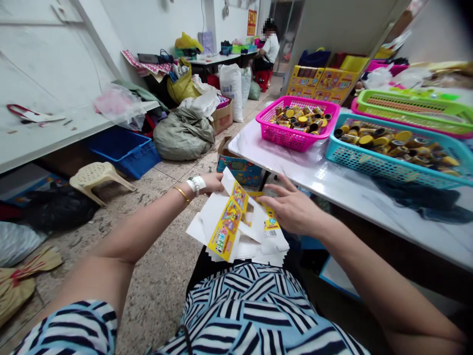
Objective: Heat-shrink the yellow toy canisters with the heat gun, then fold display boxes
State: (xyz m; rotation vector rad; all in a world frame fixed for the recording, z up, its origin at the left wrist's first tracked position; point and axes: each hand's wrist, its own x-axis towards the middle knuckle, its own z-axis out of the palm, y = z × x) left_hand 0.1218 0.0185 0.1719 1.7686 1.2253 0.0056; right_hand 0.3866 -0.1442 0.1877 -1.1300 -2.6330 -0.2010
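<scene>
A yellow printed carton (229,219), part folded with white inner flaps and a cut-out window, stands tilted over my lap. My left hand (213,183) grips it at its far left end, the fingertips partly hidden behind a white flap. Under it lies a stack of flat carton blanks (271,246), white with yellow print, resting on my thighs. To the right of the carton, my right hand (295,207) is open with its fingers apart, the fingertips near the carton's right side; whether they touch it I cannot tell.
On the white table (288,165) at right stand a pink basket (295,140) and a blue basket (384,162), both full of small brown-and-yellow tubs. A printed box (240,170) sits on the floor ahead. Left are a plastic stool (98,175) and blue crate (129,153). A person (271,47) sits far back.
</scene>
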